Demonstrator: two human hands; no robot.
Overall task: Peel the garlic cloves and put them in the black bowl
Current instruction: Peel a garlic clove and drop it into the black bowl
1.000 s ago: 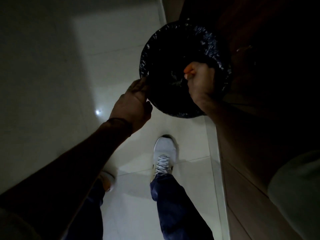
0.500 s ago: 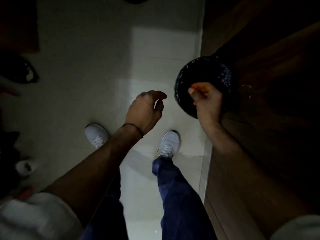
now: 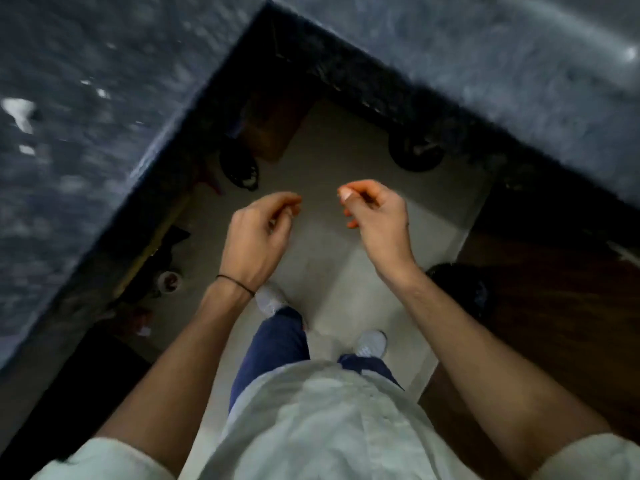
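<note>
Head view: blurred dark stone counter (image 3: 86, 168) wraps from 9 to 2 o'clock, with pale scraps (image 3: 19, 114) at 9. Neither garlic nor black bowl can be made out. Left hand (image 3: 258, 233) and right hand (image 3: 375, 220) hover centrally, fingers loosely curled, apparently holding nothing. Best to find the cloves on the counter before reaching.

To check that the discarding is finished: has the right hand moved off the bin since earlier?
Yes. The right hand was over the black-lined bin; now it is past it, above the pale floor.
</note>
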